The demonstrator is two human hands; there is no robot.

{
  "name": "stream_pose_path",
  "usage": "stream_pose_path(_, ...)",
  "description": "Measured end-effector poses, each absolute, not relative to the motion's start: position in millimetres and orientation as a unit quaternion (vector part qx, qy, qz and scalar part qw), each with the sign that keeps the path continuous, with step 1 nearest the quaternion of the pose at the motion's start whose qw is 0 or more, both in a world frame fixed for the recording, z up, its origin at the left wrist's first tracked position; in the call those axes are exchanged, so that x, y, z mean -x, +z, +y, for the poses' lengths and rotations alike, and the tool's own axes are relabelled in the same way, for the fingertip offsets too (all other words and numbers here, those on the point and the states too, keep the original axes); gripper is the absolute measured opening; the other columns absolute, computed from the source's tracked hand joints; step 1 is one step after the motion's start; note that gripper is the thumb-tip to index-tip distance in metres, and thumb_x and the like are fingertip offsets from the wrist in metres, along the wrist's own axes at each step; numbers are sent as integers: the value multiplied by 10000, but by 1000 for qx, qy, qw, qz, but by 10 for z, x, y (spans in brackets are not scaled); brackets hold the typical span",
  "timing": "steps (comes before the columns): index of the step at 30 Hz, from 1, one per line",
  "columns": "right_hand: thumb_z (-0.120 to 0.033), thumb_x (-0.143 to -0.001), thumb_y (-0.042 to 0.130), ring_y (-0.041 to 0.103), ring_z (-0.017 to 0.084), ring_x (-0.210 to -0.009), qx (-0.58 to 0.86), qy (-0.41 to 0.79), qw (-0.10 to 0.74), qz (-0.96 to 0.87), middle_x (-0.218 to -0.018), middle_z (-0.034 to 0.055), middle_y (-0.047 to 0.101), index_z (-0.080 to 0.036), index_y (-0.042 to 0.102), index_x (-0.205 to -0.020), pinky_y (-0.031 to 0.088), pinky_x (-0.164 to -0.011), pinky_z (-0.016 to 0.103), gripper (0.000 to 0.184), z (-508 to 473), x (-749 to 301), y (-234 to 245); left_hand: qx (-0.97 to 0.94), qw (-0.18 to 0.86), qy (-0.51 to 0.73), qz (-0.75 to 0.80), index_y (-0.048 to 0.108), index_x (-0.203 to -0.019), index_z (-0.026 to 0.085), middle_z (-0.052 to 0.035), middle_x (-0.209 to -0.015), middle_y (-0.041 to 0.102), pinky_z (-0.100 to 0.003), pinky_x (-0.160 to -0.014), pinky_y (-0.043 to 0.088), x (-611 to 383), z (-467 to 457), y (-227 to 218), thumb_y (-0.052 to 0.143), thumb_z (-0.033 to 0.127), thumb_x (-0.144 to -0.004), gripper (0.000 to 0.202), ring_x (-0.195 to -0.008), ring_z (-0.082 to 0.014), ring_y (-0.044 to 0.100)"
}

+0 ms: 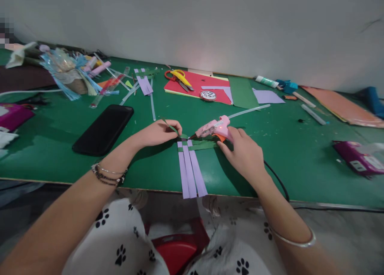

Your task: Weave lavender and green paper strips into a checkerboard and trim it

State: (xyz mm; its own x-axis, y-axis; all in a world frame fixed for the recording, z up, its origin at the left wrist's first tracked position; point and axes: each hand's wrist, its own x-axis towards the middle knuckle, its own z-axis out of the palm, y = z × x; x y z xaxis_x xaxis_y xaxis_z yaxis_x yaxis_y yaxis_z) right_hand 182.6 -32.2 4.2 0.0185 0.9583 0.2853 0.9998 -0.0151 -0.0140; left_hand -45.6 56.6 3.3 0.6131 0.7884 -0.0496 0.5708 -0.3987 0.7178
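My right hand (244, 153) grips a pink hot glue gun (213, 128), its nozzle pointing left at the top of a woven paper piece. That piece is made of three lilac paper strips (191, 171) crossed by green strips (204, 145), lying on the green table (54, 147) near its front edge. My left hand (159, 132) pinches the lifted end of a green strip (171, 127) just left of the nozzle. A clear glue stick (249, 111) sticks out of the gun's back. The gun's black cord (277, 179) runs off past my right wrist.
A black phone (104, 129) lies to the left. At the back are loose lilac strips (144, 84), yellow-handled scissors (179, 78) on red paper (207, 87), a tape roll (208, 95), green and lilac sheets, and a bundle of craft materials (69, 73). A purple box (357, 157) sits right.
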Motion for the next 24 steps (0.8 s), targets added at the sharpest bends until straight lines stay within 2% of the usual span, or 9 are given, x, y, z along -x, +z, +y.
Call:
stream_pose_path(17, -329, -845, 454, 556, 218, -764, 720, -96, 77, -683, -913, 101, 588, -176, 521, -1026, 250, -450, 254, 246, -323, -1820, 88, -829, 356, 155, 402, 546, -718, 185, 9, -708, 584, -234, -625, 406, 446, 568, 24, 415, 262, -695, 155, -642, -123, 517)
stream_pose_path(24, -316, -847, 433, 547, 205, -748, 720, -117, 82, -679, -901, 98, 594, -173, 535, -1013, 235, -449, 252, 242, -331, -1853, 70, -832, 357, 164, 391, 555, -724, 183, 2, -740, 595, -247, -651, 417, 450, 573, 8, 421, 291, -692, 175, -684, -139, 538)
